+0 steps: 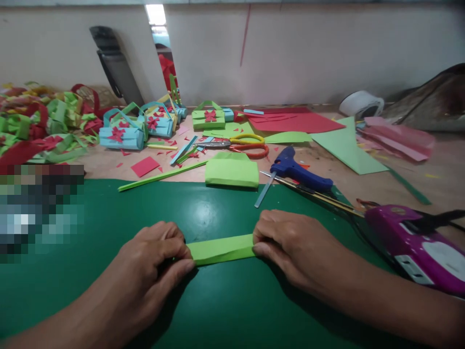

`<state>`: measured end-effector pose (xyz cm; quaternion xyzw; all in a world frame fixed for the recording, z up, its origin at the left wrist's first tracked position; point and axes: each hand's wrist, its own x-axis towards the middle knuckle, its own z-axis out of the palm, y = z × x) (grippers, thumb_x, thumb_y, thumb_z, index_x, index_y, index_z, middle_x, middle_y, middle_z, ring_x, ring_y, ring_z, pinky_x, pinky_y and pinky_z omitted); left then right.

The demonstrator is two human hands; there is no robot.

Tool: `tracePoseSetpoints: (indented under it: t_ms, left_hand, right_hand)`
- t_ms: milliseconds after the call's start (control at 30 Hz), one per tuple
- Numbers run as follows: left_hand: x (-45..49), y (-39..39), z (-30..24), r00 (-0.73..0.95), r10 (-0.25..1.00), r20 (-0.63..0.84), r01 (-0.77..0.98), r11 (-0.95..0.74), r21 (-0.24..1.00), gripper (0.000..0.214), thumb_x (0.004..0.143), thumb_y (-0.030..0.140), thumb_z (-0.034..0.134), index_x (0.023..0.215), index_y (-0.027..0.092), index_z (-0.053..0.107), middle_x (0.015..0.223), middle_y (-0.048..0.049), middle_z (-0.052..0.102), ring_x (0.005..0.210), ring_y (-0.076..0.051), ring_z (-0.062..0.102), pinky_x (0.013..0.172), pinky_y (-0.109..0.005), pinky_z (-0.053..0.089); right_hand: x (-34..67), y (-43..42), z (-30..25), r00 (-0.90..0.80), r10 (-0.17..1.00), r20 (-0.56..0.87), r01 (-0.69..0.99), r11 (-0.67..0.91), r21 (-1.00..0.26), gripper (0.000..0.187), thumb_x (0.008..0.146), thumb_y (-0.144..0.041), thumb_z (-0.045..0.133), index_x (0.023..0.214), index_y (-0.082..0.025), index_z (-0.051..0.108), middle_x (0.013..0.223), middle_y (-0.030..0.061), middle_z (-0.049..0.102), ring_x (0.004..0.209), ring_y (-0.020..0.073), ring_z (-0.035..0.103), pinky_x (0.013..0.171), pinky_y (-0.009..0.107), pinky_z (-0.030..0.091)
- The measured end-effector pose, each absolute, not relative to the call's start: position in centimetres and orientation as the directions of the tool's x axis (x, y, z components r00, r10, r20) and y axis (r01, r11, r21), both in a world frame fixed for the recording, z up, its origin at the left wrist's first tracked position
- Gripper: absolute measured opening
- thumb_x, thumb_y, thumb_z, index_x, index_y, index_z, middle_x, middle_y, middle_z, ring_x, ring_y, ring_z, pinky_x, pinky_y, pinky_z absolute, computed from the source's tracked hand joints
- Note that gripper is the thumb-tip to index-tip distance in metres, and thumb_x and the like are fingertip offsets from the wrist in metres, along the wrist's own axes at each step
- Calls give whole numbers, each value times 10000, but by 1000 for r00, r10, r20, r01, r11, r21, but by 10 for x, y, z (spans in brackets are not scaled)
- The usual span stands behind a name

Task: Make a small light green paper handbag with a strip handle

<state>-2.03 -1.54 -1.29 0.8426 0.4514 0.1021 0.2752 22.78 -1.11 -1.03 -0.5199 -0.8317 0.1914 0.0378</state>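
A light green paper strip [222,248], with a fold running along its near edge, stretches between my two hands just over the green mat [203,310]. My left hand [160,264] pinches its left end between thumb and fingers. At the right end, my right hand [283,240] is closed on the paper in the same way; both ends are hidden by fingers. Beyond the strip lies a folded light green paper piece [231,170]. A thin green paper strip [163,176] reaches leftward from it. The blue glue gun [303,172] rests beyond my right hand.
Scissors [249,143] with yellow and orange handles lie among paper scraps. Small paper bags [121,138] with red bows stand at the back left. A red paper sheet [294,119] lies at the back. At right sits a purple power socket box [410,242] with a cable.
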Motion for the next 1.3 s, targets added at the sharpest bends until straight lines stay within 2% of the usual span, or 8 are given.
tracePoseSetpoints:
  t_ms: [133, 433, 600, 733, 900, 1067, 1300]
  left_hand:
    - [-19, -17, -14, 525, 850, -55, 723, -411, 555, 286, 901, 237, 388, 640, 187, 497, 678, -4, 506, 674, -154, 464, 630, -292, 366]
    - [-20, -19, -10, 488, 866, -107, 784, -381, 489, 293, 895, 235, 363, 641, 182, 501, 671, -17, 513, 674, -171, 461, 636, -318, 350]
    - [-23, -20, -15, 460, 884, -87, 792, -364, 491, 283, 894, 249, 362, 649, 186, 489, 689, -18, 501, 683, -172, 459, 628, -310, 344]
    - [-26, -22, -15, 447, 886, -124, 822, -353, 446, 299, 895, 272, 346, 650, 187, 495, 689, -23, 500, 682, -185, 456, 628, -323, 347]
    - [-31, -26, -14, 447, 885, -129, 814, -342, 470, 288, 898, 288, 345, 693, 192, 524, 726, -24, 509, 727, -195, 451, 661, -333, 361]
    - [-30, -26, -18, 435, 895, -99, 802, -336, 494, 296, 908, 267, 330, 676, 194, 499, 706, -12, 486, 708, -185, 447, 652, -328, 347]
    - [-25, -26, -18, 426, 903, -47, 824, -366, 433, 275, 895, 251, 358, 667, 191, 500, 709, -19, 491, 695, -190, 450, 626, -332, 327]
  right_hand:
    - [231, -10, -16, -463, 880, -102, 842, 401, -362, 169, 840, -211, 501, 673, -195, 515, 687, 1, 506, 624, 148, 441, 575, 274, 308]
    - [231, -11, -21, -456, 887, -74, 835, 397, -380, 204, 823, -213, 500, 621, -195, 482, 654, 2, 499, 597, 150, 426, 547, 275, 283]
    - [231, -12, -24, -457, 888, -37, 834, 414, -364, 192, 829, -218, 488, 638, -197, 498, 660, 4, 503, 597, 151, 435, 553, 279, 282]
    - [231, -12, -24, -459, 887, -54, 843, 415, -341, 194, 827, -206, 478, 634, -196, 492, 664, 8, 505, 608, 157, 444, 555, 281, 278]
    - [231, -12, -26, -461, 887, -25, 842, 428, -328, 219, 844, -228, 438, 632, -199, 481, 656, 9, 499, 598, 159, 441, 552, 284, 275]
    - [231, -13, -27, -469, 883, -29, 837, 434, -334, 233, 856, -231, 419, 630, -201, 468, 649, 10, 490, 584, 156, 419, 547, 285, 276]
    - [232, -14, -28, -485, 874, 30, 819, 466, -335, 250, 871, -220, 397, 629, -199, 453, 648, 15, 481, 597, 162, 406, 542, 289, 262]
